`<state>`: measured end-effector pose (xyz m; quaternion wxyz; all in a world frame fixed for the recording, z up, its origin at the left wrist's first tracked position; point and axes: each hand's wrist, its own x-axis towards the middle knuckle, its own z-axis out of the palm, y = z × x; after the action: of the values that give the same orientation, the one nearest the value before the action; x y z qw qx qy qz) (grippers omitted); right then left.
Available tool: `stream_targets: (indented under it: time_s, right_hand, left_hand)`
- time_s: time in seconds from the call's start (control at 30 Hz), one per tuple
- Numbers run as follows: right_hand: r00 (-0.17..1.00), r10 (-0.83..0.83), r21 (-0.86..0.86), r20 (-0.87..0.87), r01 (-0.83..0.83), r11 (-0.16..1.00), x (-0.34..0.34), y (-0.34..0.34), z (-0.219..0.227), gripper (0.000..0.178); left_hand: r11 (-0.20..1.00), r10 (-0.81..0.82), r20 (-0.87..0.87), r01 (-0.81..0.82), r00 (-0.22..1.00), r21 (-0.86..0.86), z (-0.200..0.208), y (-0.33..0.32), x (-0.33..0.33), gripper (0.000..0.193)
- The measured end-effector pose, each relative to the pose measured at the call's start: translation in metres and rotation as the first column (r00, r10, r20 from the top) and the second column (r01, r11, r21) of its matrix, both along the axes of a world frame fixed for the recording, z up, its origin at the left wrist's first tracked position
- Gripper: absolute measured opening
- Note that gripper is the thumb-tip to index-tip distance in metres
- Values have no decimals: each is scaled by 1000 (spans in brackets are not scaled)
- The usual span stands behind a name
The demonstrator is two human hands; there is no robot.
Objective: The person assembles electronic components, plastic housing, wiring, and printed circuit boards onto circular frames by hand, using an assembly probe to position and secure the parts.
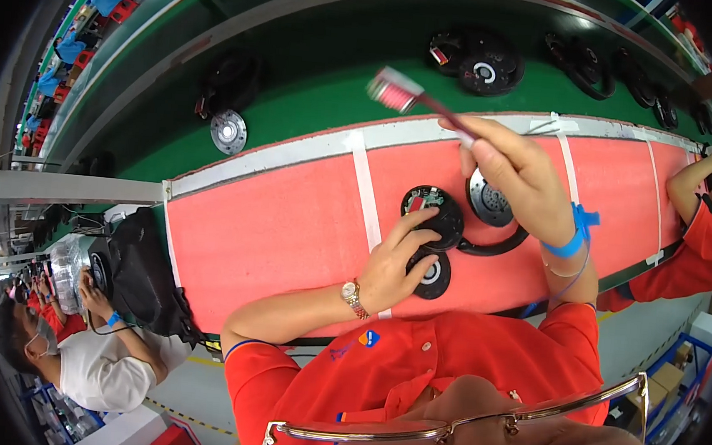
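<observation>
My right hand is raised over the far side of the red mat, its fingers closed round the dark handle of a small brush. The brush looks like a toothbrush, its red and white bristle head blurred. Below it lies a pair of black headphones, one ear cup opened to a green circuit board. My left hand grips the headphones, fingers on the opened cup and thumb at the second round black part. A round, perforated speaker plate sits right of the cup, partly behind my right hand.
White tape strips cross the red mat. Beyond its edge, a green conveyor belt carries several black headphones. At the left are a black bag and a person in white; a red-sleeved person works at the right.
</observation>
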<state>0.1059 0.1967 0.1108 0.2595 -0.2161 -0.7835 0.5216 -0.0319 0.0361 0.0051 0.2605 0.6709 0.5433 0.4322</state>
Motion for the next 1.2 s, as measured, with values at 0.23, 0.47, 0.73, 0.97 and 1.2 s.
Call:
stream_targets:
  time_s: [0.23,0.47,0.73,0.97,1.2]
  right_hand:
    - [940,-254,182,228,215,960,46,-32,-43,30]
    - [846,-360,269,393,269,925,77,-81,-53,32]
    - [785,-421,452,455,204,869,70,-100,-51,33]
    - [748,-414,473,519,152,868,67,-114,-54,37]
    - [714,-478,642,512,52,765,71,-123,-49,43]
  left_hand:
    - [998,-26,72,30,997,-57,24,-13,1,46]
    - [943,-23,-184,-40,983,-331,39,-12,-11,62]
    - [999,17,-466,-37,884,-35,15,-23,2,42]
    - [995,6,-583,52,813,83,16,-31,5,33]
    - [989,10,-603,80,798,122,12,-31,5,30]
